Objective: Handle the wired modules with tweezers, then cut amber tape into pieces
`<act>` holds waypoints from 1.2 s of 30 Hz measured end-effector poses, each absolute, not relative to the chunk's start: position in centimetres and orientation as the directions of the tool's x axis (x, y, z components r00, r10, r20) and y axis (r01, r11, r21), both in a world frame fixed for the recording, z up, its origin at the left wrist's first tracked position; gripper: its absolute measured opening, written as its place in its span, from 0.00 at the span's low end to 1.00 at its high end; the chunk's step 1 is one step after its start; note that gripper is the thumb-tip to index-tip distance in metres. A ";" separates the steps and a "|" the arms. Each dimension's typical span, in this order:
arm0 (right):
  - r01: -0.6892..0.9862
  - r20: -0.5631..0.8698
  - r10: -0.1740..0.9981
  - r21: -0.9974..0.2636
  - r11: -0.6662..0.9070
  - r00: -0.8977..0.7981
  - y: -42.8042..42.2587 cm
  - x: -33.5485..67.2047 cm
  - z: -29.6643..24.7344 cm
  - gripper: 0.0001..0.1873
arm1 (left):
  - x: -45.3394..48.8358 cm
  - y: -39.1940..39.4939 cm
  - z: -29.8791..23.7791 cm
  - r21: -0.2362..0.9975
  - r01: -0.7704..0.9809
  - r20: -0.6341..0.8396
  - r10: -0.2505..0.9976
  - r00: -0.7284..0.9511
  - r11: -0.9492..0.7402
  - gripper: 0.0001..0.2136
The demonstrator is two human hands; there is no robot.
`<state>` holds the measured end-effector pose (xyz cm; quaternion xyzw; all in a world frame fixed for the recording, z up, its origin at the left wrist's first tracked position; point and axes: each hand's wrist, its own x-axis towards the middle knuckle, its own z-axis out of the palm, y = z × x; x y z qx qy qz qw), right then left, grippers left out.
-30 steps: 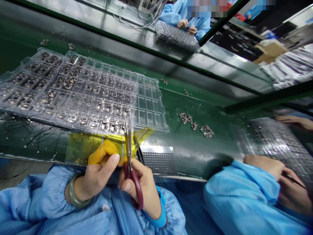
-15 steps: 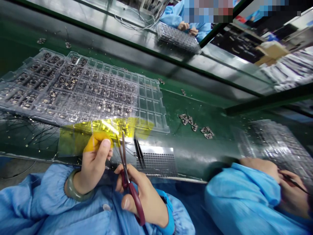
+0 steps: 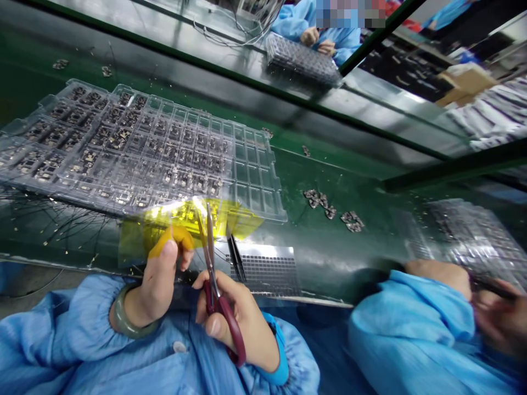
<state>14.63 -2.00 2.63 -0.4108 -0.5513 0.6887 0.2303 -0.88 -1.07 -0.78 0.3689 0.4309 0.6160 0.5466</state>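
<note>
My left hand (image 3: 163,271) pinches a sheet of clear yellow film (image 3: 132,241), thumb in front and fingers behind it. In my right hand (image 3: 234,312) is a pair of scissors (image 3: 209,258) with dark red handles, its blades slightly apart and reaching up at the film. Behind the film lie clear plastic trays (image 3: 263,186) whose pockets hold many small circuit boards (image 3: 119,137); the right-hand pockets hold none. Black tweezers (image 3: 236,260) lie just right of the scissors, on a sheet with a grid of small dark labels (image 3: 267,274).
Clusters of small parts (image 3: 353,221) lie on the green bench (image 3: 313,247). Thin black wires (image 3: 53,230) spread at the left. A co-worker's sleeve (image 3: 411,329) and another tray stack (image 3: 473,236) are on the right. Across a green rail, another person's hands (image 3: 317,41) work over trays.
My left hand has moved a little to the right with the yellow film. The scissors have shifted slightly upward along the film. The co-worker's hand at right has moved.
</note>
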 end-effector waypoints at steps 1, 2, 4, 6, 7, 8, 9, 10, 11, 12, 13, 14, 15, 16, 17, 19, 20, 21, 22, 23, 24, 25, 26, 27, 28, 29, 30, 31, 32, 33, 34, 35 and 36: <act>0.130 -0.310 0.770 -0.949 -0.287 -0.557 -2.0 14.7 2.6 0.38 | -0.9 -1.1 -0.7 0.941 -0.336 -0.007 0.991 -0.136 -0.039 0.18; 0.126 -0.302 0.772 -0.951 -0.281 -0.559 -1.9 14.8 2.6 0.38 | -1.0 -1.1 -0.7 0.950 -0.309 0.000 0.990 -0.142 -0.044 0.17; 0.127 -0.274 0.773 -0.961 -0.247 -0.572 -1.9 14.9 2.6 0.39 | -1.0 -1.0 -0.7 0.969 -0.241 0.012 0.989 -0.147 -0.047 0.16; 0.146 -0.254 0.765 -0.967 -0.208 -0.591 -1.8 15.0 2.6 0.41 | -1.1 -1.0 -0.6 0.981 -0.184 0.031 0.989 -0.144 -0.057 0.16; 0.161 -0.253 0.758 -0.968 -0.195 -0.602 -1.8 15.0 2.6 0.41 | -1.1 -1.1 -0.6 0.984 -0.165 0.038 0.988 -0.146 -0.063 0.16; 0.175 -0.257 0.749 -0.966 -0.188 -0.611 -1.8 15.0 2.6 0.41 | -1.1 -1.1 -0.6 0.987 -0.147 0.045 0.988 -0.147 -0.067 0.15; 0.189 -0.265 0.740 -0.964 -0.187 -0.618 -1.9 15.0 2.6 0.41 | -1.2 -1.2 -0.6 0.989 -0.129 0.053 0.988 -0.147 -0.072 0.15; 0.198 -0.271 0.733 -0.962 -0.187 -0.623 -1.9 14.9 2.6 0.42 | -1.2 -1.2 -0.6 0.991 -0.113 0.059 0.987 -0.146 -0.076 0.15; 0.203 -0.278 0.731 -0.960 -0.192 -0.623 -1.9 14.9 2.6 0.42 | -1.3 -1.3 -0.5 0.992 -0.098 0.063 0.988 -0.143 -0.078 0.15; 0.206 -0.285 0.731 -0.958 -0.198 -0.620 -1.9 14.8 2.6 0.42 | -1.3 -1.3 -0.4 0.993 -0.086 0.064 0.988 -0.139 -0.077 0.14; 0.206 -0.289 0.732 -0.957 -0.204 -0.616 -1.9 14.8 2.7 0.43 | -1.3 -1.3 -0.3 0.994 -0.077 0.064 0.989 -0.133 -0.075 0.15; 0.206 -0.293 0.735 -0.956 -0.210 -0.611 -1.8 14.7 2.7 0.42 | -1.3 -1.3 -0.2 0.995 -0.071 0.062 0.990 -0.125 -0.071 0.15; 0.207 -0.296 0.738 -0.955 -0.214 -0.606 -1.8 14.7 2.8 0.42 | -1.3 -1.3 -0.1 0.995 -0.068 0.061 0.991 -0.115 -0.069 0.15; 0.207 -0.298 0.741 -0.954 -0.215 -0.602 -1.7 14.7 2.9 0.42 | -1.3 -1.3 0.1 0.995 -0.067 0.063 0.993 -0.104 -0.071 0.15; 0.207 -0.296 0.743 -0.955 -0.213 -0.600 -1.7 14.7 3.0 0.41 | -1.3 -1.3 0.2 0.995 -0.066 0.070 0.993 -0.095 -0.077 0.16; 0.204 -0.287 0.747 -0.958 -0.204 -0.599 -1.6 14.7 3.1 0.41 | -1.3 -1.2 0.4 0.993 -0.062 0.093 0.993 -0.078 -0.098 0.17; 0.202 -0.284 0.749 -0.958 -0.202 -0.599 -1.6 14.7 3.1 0.40 | -1.2 -1.1 0.4 0.992 -0.060 0.105 0.992 -0.073 -0.109 0.17; 0.200 -0.284 0.749 -0.958 -0.204 -0.599 -1.5 14.6 3.1 0.40 | -1.2 -1.1 0.4 0.991 -0.059 0.115 0.991 -0.072 -0.120 0.17; 0.199 -0.290 0.749 -0.957 -0.213 -0.596 -1.5 14.6 3.2 0.40 | -1.2 -1.1 0.4 0.990 -0.058 0.123 0.990 -0.075 -0.128 0.17; 0.198 -0.299 0.747 -0.954 -0.225 -0.593 -1.6 14.6 3.2 0.40 | -1.2 -1.1 0.4 0.990 -0.057 0.127 0.989 -0.079 -0.131 0.17; 0.197 -0.310 0.746 -0.951 -0.239 -0.590 -1.6 14.5 3.2 0.40 | -1.1 -1.1 0.4 0.990 -0.058 0.126 0.988 -0.084 -0.131 0.17; 0.196 -0.317 0.746 -0.948 -0.250 -0.585 -1.6 14.5 3.2 0.39 | -1.1 -1.1 0.4 0.990 -0.063 0.122 0.988 -0.091 -0.128 0.17; 0.195 -0.323 0.749 -0.946 -0.257 -0.579 -1.7 14.4 3.2 0.39 | -1.1 -1.2 0.3 0.990 -0.068 0.117 0.989 -0.096 -0.123 0.18; 0.195 -0.327 0.754 -0.945 -0.263 -0.570 -1.7 14.4 3.3 0.39 | -1.1 -1.2 0.3 0.991 -0.073 0.109 0.989 -0.104 -0.116 0.18; 0.195 -0.331 0.758 -0.943 -0.268 -0.561 -1.7 14.3 3.3 0.38 | -1.0 -1.2 0.3 0.991 -0.077 0.100 0.989 -0.113 -0.109 0.18; 0.193 -0.335 0.764 -0.942 -0.274 -0.552 -1.8 14.3 3.2 0.38 | -1.0 -1.2 0.2 0.992 -0.081 0.090 0.989 -0.121 -0.100 0.18; 0.191 -0.340 0.769 -0.940 -0.282 -0.542 -1.8 14.3 3.2 0.38 | -1.0 -1.3 0.2 0.992 -0.084 0.078 0.989 -0.124 -0.089 0.18; 0.184 -0.346 0.771 -0.938 -0.293 -0.535 -1.9 14.2 3.2 0.38 | -1.0 -1.3 0.2 0.993 -0.085 0.065 0.990 -0.127 -0.076 0.18; 0.175 -0.354 0.771 -0.935 -0.309 -0.530 -2.0 14.2 3.1 0.38 | -1.1 -1.4 0.1 0.994 -0.088 0.051 0.991 -0.127 -0.062 0.18; 0.164 -0.361 0.771 -0.931 -0.325 -0.525 -2.0 14.2 3.0 0.38 | -1.1 -1.4 0.1 0.994 -0.094 0.036 0.991 -0.127 -0.049 0.18; 0.151 -0.367 0.772 -0.928 -0.340 -0.519 -2.1 14.1 2.9 0.38 | -1.1 -1.4 0.0 0.994 -0.102 0.024 0.992 -0.125 -0.037 0.19; 0.140 -0.372 0.773 -0.925 -0.352 -0.514 -2.2 14.1 2.8 0.38 | -1.1 -1.5 0.0 0.994 -0.108 0.015 0.992 -0.123 -0.029 0.19; 0.128 -0.375 0.775 -0.923 -0.363 -0.509 -2.3 14.0 2.8 0.37 | -1.1 -1.5 -0.1 0.993 -0.112 0.011 0.993 -0.121 -0.025 0.18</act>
